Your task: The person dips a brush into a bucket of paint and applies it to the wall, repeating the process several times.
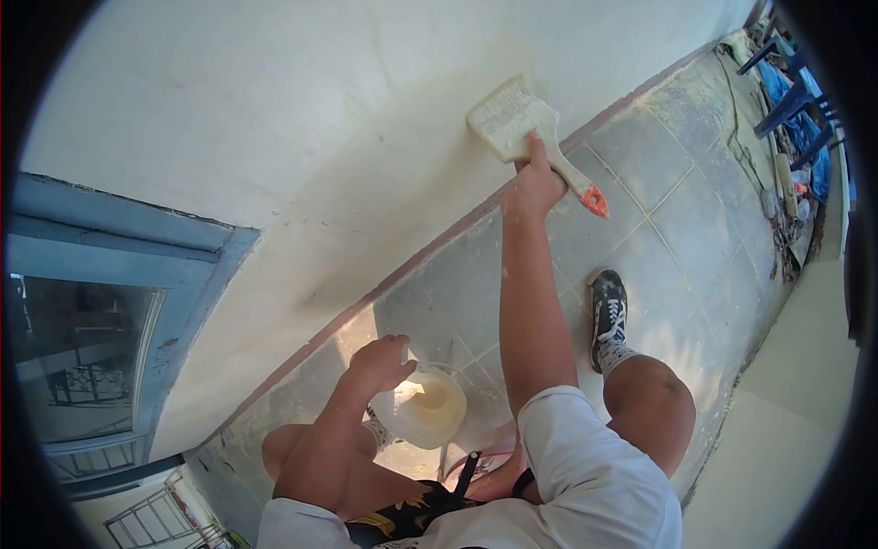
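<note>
In the head view, my right hand (538, 188) is closed round the handle of a wide paintbrush (514, 119). Its pale, paint-coated bristles lie against the off-white wall (366, 119), and the handle's end is red-orange. My left hand (380, 364) is closed at the rim of a white bucket (439, 435), fingers curled at its upper left edge. Cream-coloured paint (430, 406) shows inside the bucket, which is between my knees.
A blue-framed window (197, 274) is set in the wall at left. Grey tiles (677, 210) cover the floor along a reddish skirting strip (412, 261). Blue plastic chairs (788, 108) and assorted clutter line the far right. My sneaker (607, 316) stands on the tiles.
</note>
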`<state>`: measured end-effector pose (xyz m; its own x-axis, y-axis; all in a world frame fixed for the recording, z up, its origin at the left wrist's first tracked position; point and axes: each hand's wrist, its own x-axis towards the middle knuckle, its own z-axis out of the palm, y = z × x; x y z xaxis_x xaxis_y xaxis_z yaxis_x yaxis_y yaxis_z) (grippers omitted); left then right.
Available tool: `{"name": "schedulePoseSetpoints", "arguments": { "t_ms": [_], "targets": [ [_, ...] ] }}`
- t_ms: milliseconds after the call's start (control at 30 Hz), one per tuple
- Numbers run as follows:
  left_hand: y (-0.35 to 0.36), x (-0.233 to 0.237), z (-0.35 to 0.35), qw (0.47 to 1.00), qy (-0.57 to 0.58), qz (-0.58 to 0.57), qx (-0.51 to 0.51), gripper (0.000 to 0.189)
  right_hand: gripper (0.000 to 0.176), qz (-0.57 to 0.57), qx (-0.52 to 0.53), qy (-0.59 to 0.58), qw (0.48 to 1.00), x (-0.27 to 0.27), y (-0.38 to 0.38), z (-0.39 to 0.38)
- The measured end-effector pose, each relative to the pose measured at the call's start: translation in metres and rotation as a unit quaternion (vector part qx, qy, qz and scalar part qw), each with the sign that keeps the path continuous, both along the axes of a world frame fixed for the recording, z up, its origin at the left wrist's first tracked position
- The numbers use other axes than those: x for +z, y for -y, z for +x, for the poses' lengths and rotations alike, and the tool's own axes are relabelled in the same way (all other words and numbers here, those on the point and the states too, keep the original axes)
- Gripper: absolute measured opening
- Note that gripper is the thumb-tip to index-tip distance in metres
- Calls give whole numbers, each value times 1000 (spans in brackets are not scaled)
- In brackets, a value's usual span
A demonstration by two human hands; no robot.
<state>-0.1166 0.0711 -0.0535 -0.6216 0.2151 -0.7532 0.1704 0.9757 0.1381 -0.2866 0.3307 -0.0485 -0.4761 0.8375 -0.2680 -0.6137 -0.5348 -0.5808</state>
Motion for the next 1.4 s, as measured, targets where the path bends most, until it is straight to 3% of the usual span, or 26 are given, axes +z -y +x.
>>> {"name": "schedulePoseSetpoints", "arguments": {
  "t_ms": [100,233,333,433,500,600,633,733,900,967,1100,1167,1200,1367,1400],
  "targets": [
    [0,-3,-1,1000,-10,-3,-18,53,32,-4,47,15,999,8,-5,26],
    [1,-4,-1,1000,-14,-3,-14,53,30,-37,22,-120,992,56,1,23],
    [-4,-2,0,1000,-7,-1,-9,53,29,-38,4,8,999,19,20,0],
    [-6,5,-5,1000,12,-21,-7,52,33,-30,52,13,998,1,8,25],
    [-3,2,-8,1000,-2,1,-1,52,32,-40,43,15,998,17,5,30],
    [-2,4,-6,1000,-4,3,-1,52,31,-23,14,-126,992,64,7,31],
    [-1,3,-5,1000,-3,1,1,52,31,-24,16,-124,992,61,13,20],
    [0,0,1,1000,-18,16,1,52,37,-34,22,-62,997,31,32,0],
    [8,10,-7,998,-50,46,8,53,45,27,80,58,995,-11,48,67],
    [10,15,-8,998,-52,38,6,53,49,111,43,97,988,-6,76,81],
    [23,29,0,996,-74,41,7,52,54,167,119,111,972,23,115,98],
    [31,34,4,994,-92,56,20,53,52,181,84,53,978,40,128,88],
    [35,36,7,992,-103,62,26,53,50,233,70,70,967,46,132,78],
    [52,42,11,994,-84,54,37,52,46,263,89,109,954,136,143,85],
    [54,47,9,994,-93,53,36,52,47,262,81,50,960,147,141,92]
  ]
}}
